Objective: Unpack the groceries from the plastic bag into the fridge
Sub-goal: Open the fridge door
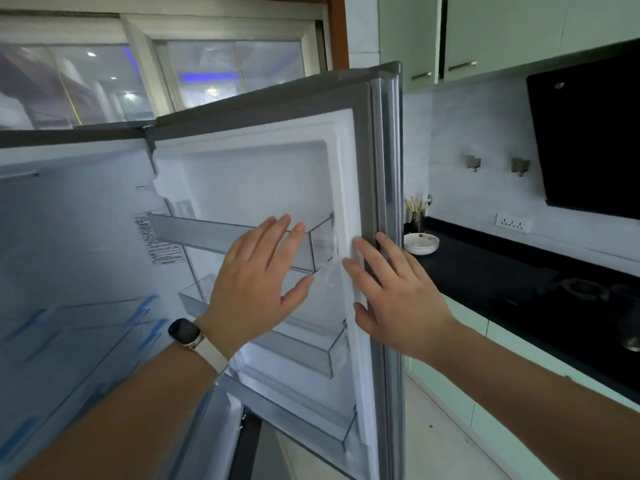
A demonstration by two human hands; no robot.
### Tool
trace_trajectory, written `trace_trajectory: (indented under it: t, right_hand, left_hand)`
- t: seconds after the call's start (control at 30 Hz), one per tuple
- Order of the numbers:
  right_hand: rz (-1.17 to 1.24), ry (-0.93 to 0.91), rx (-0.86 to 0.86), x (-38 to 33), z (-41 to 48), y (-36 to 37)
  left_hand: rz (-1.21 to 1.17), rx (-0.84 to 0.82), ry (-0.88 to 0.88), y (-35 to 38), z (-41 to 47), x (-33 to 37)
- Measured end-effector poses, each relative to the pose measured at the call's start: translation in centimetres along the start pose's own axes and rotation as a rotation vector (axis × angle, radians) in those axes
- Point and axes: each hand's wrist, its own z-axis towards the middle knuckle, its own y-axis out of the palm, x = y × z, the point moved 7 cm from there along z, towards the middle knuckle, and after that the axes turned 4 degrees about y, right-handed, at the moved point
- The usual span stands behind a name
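Note:
The fridge stands open, its white interior (69,237) at the left and its door (263,174) swung out to the right. The door carries several clear bins (221,237), all without food. My left hand (256,289), a watch on its wrist, is spread flat with straight fingers in front of the upper door bin. My right hand (394,299) lies with straight fingers on the door's white seal and grey outer edge (389,161). Neither hand holds anything. No plastic bag or groceries are in view.
A black counter (502,271) runs along the right with stacked white bowls (420,243), a cup of chopsticks (416,213) and a hob (588,289). A black range hood (588,133) hangs above. Green cabinets (485,393) sit below, a window (156,74) behind the fridge.

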Motion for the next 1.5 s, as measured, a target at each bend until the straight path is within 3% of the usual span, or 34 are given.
trace_trajectory:
  t: [0.5,0.73,1.0,1.5]
  right_hand:
    - [0.001,0.134,0.106,6.9,3.2,7.7]
    - [0.005,0.154,0.121,10.4,5.6,12.4]
    - [-0.002,0.193,0.096,13.4,8.0,16.8]
    - [0.206,0.034,0.125,19.1,13.8,25.2]
  left_hand:
    - [-0.04,0.255,0.086,9.7,4.5,-1.7]
    - [-0.058,0.313,0.04,13.7,6.9,-1.6]
    - [-0.043,0.261,-0.009,18.0,9.0,-1.8]
    - [0.154,0.177,-0.121,25.3,12.7,-2.7]
